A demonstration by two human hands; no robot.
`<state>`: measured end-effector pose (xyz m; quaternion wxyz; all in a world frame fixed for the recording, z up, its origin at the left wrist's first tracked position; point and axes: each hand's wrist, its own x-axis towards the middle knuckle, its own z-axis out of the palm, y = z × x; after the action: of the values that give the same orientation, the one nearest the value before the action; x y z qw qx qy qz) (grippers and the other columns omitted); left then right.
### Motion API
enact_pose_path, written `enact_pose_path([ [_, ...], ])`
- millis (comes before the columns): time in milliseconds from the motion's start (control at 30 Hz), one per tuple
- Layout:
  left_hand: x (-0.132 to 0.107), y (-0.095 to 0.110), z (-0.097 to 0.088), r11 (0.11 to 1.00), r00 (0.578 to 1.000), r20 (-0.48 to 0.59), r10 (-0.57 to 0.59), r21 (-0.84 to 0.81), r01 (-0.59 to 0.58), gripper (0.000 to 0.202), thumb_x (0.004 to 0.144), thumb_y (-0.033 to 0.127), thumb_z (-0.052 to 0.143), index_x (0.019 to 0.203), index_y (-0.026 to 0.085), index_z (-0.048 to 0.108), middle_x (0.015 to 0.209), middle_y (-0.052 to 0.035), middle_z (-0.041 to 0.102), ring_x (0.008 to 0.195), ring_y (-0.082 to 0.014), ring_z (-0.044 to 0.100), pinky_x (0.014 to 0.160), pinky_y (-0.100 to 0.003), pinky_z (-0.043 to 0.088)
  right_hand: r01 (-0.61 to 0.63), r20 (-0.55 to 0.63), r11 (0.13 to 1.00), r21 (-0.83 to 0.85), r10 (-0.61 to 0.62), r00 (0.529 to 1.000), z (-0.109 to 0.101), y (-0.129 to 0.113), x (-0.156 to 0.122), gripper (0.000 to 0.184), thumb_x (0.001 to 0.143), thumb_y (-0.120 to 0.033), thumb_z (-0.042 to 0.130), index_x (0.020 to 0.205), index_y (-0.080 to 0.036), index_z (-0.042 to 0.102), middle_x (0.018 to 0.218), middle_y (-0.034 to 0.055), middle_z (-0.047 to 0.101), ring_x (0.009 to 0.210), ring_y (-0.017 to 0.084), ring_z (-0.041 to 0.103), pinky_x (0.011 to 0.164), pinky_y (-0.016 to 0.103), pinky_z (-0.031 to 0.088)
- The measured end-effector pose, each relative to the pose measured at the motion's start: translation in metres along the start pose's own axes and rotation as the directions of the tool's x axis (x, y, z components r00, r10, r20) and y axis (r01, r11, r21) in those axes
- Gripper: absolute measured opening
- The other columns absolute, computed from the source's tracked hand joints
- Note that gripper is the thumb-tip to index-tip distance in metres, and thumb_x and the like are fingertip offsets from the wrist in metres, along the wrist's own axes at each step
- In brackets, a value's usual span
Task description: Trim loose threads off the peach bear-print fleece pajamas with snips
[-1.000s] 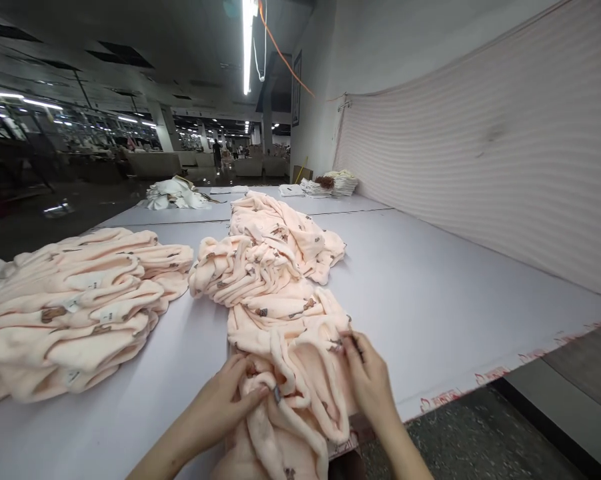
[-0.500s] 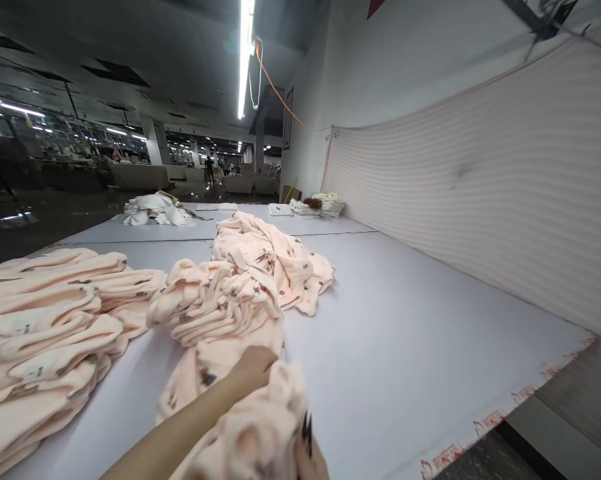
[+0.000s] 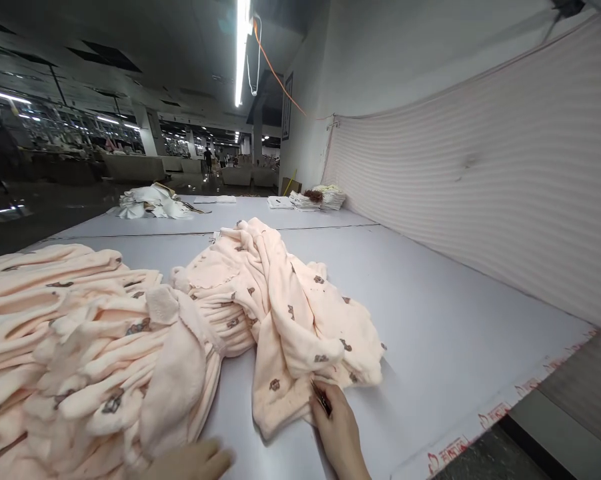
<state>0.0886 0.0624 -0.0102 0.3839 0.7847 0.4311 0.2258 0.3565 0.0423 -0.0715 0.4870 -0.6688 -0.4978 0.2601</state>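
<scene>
Peach fleece pieces are lying heaped in a pile [image 3: 55, 333] on the left of the grey bench [image 3: 430, 320], and the left hand [image 3: 195, 460] is resting at the pile's near edge, cut off by the frame so its grip cannot be told. Beside it a loose peach fleece garment [image 3: 290, 313] with brown prints is sprawling across mid-bench, touching the pile, while the right hand [image 3: 337, 433] is pinching its near hem. Striped cloth [image 3: 480, 167] is hanging at far right.

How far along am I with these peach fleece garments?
Seemingly done: the stack on the left. In hand: the right hand holds a small dark tool against the spread garment; the left hand rests by the stack. Left: the crumpled heap behind.
</scene>
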Motion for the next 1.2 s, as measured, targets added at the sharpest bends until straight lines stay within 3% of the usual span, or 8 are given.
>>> enact_pose_path([
  [100, 0.04, 0.011, 0.033, 0.992, 0.977, 0.201, 0.069, 0.091, -0.088, 0.065, 0.067, 0.016, 0.064, 0.129, 0.031, 0.052, 0.139, -0.0054, 0.049, 0.124, -0.0296, 0.045, 0.105, -0.04, 0.034, 0.004, 0.074, 0.996, 0.091, -0.01, 0.997, 0.007, 0.001, -0.014, 0.025, 0.088, -0.037, 0.05, 0.096, -0.021, 0.067, 0.099, 0.0064, 0.07, 0.093, 0.022, 0.064, 0.083, 0.028, 0.048],
  [267, 0.088, -0.001, 0.072, 0.997, 0.99, 0.14, 0.023, 0.067, -0.032, 0.066, 0.068, 0.008, 0.048, 0.133, 0.018, 0.045, 0.131, -0.015, 0.05, 0.119, -0.0336, 0.045, 0.097, -0.046, 0.035, -0.068, 0.016, 0.984, 0.163, 0.067, 0.998, 0.01, 0.008, -0.036, 0.03, 0.092, -0.043, 0.044, 0.093, -0.019, 0.062, 0.09, 0.007, 0.071, 0.087, 0.021, 0.066, 0.077, 0.025, 0.049],
  [467, 0.073, 0.001, 0.062, 0.965, 0.982, 0.163, -0.091, -0.228, 0.127, 0.043, 0.081, 0.021, 0.039, 0.124, 0.02, 0.042, 0.094, -0.0064, 0.061, 0.069, -0.018, 0.058, 0.057, -0.028, 0.047, -0.029, -0.111, 0.963, 0.269, 0.061, 0.992, 0.042, 0.005, -0.054, 0.029, 0.081, -0.047, 0.058, 0.09, -0.019, 0.061, 0.086, 0.0056, 0.07, 0.082, 0.021, 0.065, 0.074, 0.025, 0.05],
  [600, 0.057, 0.018, 0.059, 0.755, 0.986, 0.153, -0.067, -0.638, 0.151, 0.036, 0.083, 0.025, 0.048, 0.119, 0.024, 0.041, 0.086, -0.0012, 0.061, 0.062, -0.0123, 0.052, 0.053, -0.021, 0.041, 0.006, -0.153, 0.869, 0.495, 0.081, 0.985, 0.058, -0.007, -0.054, 0.025, 0.07, -0.039, 0.071, 0.079, -0.021, 0.056, 0.078, 0.0017, 0.066, 0.075, 0.018, 0.064, 0.069, 0.024, 0.051],
  [800, 0.049, 0.01, 0.044, 0.976, 0.973, -0.132, 0.188, -0.087, -0.2, 0.036, 0.086, 0.024, 0.048, 0.12, 0.028, 0.059, 0.122, -0.0106, 0.057, 0.109, -0.026, 0.051, 0.094, -0.037, 0.037, 0.121, -0.243, 0.928, 0.353, -0.034, 0.969, 0.028, -0.021, -0.05, 0.009, 0.08, -0.028, 0.056, 0.087, -0.022, 0.058, 0.078, 0.0013, 0.063, 0.071, 0.016, 0.061, 0.066, 0.022, 0.048],
  [933, 0.053, 0.021, 0.043, 0.975, 0.994, 0.084, 0.069, -0.218, -0.05, 0.031, 0.077, 0.016, 0.045, 0.095, 0.021, 0.07, 0.09, -0.0063, 0.066, 0.088, -0.0235, 0.054, 0.085, -0.036, 0.038, 0.254, -0.221, 0.967, 0.022, -0.243, 0.945, 0.006, -0.031, -0.038, 0.016, 0.082, -0.019, 0.051, 0.096, -0.023, 0.058, 0.097, 0.0062, 0.062, 0.089, 0.02, 0.06, 0.075, 0.026, 0.048],
  [1067, 0.058, 0.03, 0.046, 0.58, 0.916, 0.377, -0.135, -0.72, 0.382, 0.027, 0.062, 0.012, 0.042, 0.072, 0.016, 0.066, 0.069, -0.0014, 0.058, 0.071, -0.0176, 0.05, 0.069, -0.029, 0.037, 0.196, -0.16, 0.958, -0.208, -0.231, 0.96, 0.002, -0.036, -0.024, 0.005, 0.082, -0.019, 0.05, 0.083, -0.023, 0.052, 0.082, 0.0031, 0.057, 0.073, 0.018, 0.058, 0.063, 0.026, 0.047],
  [1200, 0.059, 0.023, 0.048, 0.258, 0.911, 0.406, -0.076, -0.874, 0.411, 0.028, 0.074, 0.016, 0.043, 0.086, 0.011, 0.068, 0.072, -0.0043, 0.062, 0.074, -0.0177, 0.053, 0.077, -0.03, 0.039, 0.204, -0.045, 0.965, -0.162, -0.214, 0.976, 0.001, -0.04, -0.027, 0.006, 0.084, -0.026, 0.054, 0.082, -0.024, 0.059, 0.077, 0.0008, 0.058, 0.07, 0.016, 0.061, 0.063, 0.023, 0.048],
])
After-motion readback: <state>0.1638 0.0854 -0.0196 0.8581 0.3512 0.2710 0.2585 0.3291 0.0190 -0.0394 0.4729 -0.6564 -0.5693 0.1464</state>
